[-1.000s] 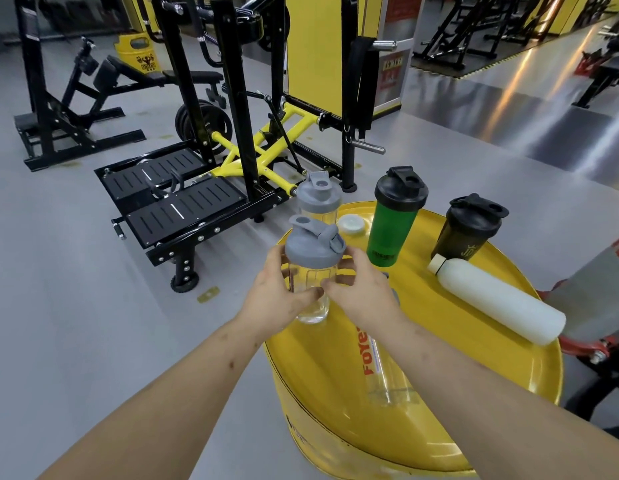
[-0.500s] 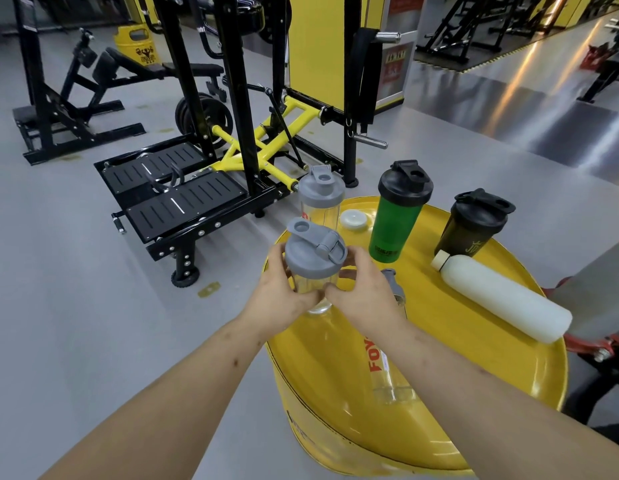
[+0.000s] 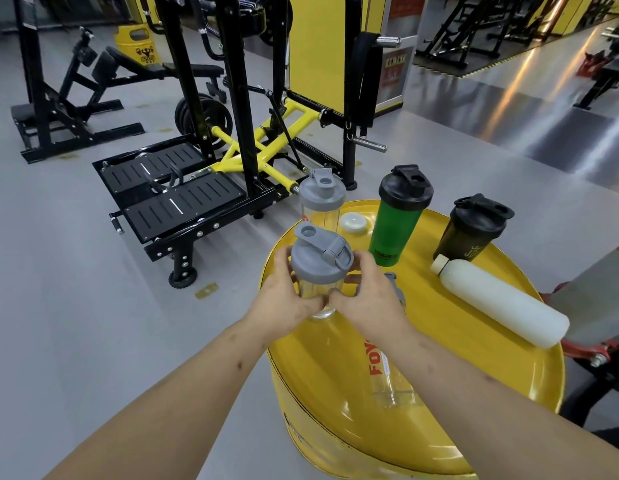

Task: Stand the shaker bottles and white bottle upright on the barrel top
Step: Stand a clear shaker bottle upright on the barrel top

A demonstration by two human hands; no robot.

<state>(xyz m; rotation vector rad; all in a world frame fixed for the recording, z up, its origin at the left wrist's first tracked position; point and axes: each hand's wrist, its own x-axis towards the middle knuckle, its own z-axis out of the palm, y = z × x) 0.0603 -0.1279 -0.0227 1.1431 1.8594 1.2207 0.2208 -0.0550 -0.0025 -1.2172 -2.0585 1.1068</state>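
Observation:
My left hand [image 3: 283,299] and my right hand [image 3: 368,299] both grip a clear shaker bottle with a grey lid [image 3: 320,263], upright at the near-left rim of the yellow barrel top [image 3: 474,393]. A second clear grey-lidded shaker [image 3: 321,199] stands upright behind it. A green shaker with a black lid [image 3: 398,216] and a dark shaker [image 3: 470,230] stand upright at the back. The white bottle [image 3: 498,303] lies on its side at the right. Another clear shaker with red lettering [image 3: 387,368] lies flat under my right forearm, partly hidden.
A small white cap [image 3: 352,224] lies on the barrel top near the back. A black and yellow gym machine [image 3: 211,181] stands on the grey floor to the left. Red equipment [image 3: 599,348] sits close to the barrel's right side.
Both hands keep hold of the clear shaker, which has come slightly closer to me while staying upright. The view shifted a little; the other bottles have not moved.

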